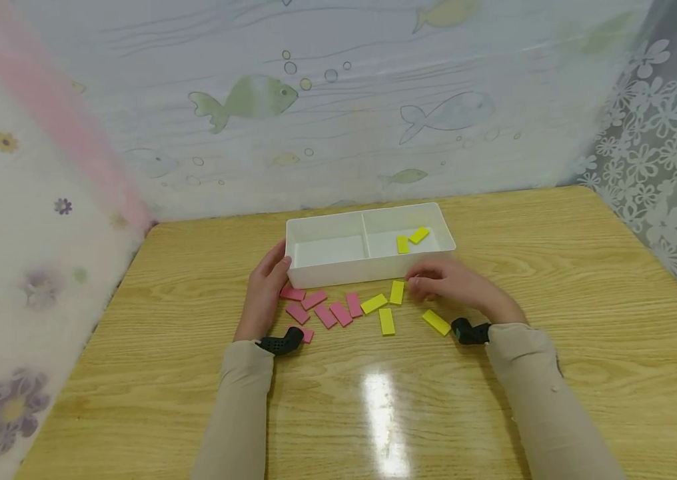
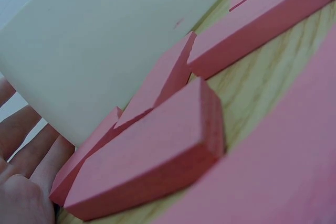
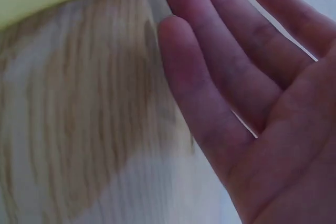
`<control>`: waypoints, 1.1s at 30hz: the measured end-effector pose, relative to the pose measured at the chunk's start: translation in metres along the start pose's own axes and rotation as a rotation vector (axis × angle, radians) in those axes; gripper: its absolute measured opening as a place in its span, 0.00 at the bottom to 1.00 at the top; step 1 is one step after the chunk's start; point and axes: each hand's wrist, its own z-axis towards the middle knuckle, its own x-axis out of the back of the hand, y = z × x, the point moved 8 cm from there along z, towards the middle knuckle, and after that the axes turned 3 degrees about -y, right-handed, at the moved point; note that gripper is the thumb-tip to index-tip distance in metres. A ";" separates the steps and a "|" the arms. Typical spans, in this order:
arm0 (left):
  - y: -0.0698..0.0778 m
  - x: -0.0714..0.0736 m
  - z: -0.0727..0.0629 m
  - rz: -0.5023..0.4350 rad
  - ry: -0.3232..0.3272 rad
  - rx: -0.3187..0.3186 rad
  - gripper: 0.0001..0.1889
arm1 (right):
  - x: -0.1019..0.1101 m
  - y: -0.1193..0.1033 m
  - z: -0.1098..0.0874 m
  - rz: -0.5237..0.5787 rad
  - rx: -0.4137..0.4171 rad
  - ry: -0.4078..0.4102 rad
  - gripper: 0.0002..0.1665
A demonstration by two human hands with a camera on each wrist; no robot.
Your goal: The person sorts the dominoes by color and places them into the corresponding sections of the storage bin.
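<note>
A white two-compartment box (image 1: 347, 272) stands on the table, with two yellow tiles (image 1: 419, 235) in its right compartment. My left hand (image 1: 263, 293) rests against the box's left end, its thumb by the front corner. In the left wrist view its fingers (image 2: 31, 145) lie fairly straight beside the white wall. Several pink tiles (image 1: 325, 316) lie near this hand, some leaning on one another. My right hand (image 1: 455, 285) hovers at the box's front right, fingers loosely bent and holding nothing visible. Its fingertips are close to a yellow tile (image 1: 397, 292).
More yellow tiles (image 1: 387, 321) lie in front of the box, one yellow tile (image 1: 436, 323) beside the right wrist camera (image 1: 469, 331). A wooden table (image 1: 194, 267) carries everything. Behind it hangs a fish-patterned curtain (image 1: 344, 133).
</note>
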 end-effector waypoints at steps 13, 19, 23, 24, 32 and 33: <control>0.000 0.000 0.001 -0.014 0.000 -0.005 0.25 | -0.013 -0.003 0.002 -0.036 -0.040 -0.046 0.16; 0.000 0.000 0.000 0.000 0.001 -0.003 0.26 | -0.015 -0.004 0.005 -0.057 -0.039 -0.058 0.16; 0.001 0.000 0.000 0.015 0.005 0.002 0.26 | -0.016 -0.004 0.006 -0.061 -0.044 -0.062 0.16; 0.001 0.000 0.000 0.020 0.006 0.004 0.27 | -0.016 -0.004 0.006 -0.064 -0.046 -0.063 0.16; 0.000 0.000 0.000 0.029 0.005 0.006 0.29 | -0.018 -0.006 0.006 -0.073 -0.040 -0.070 0.17; 0.001 0.000 0.000 0.027 0.004 0.003 0.29 | -0.018 -0.006 0.006 -0.072 -0.044 -0.071 0.17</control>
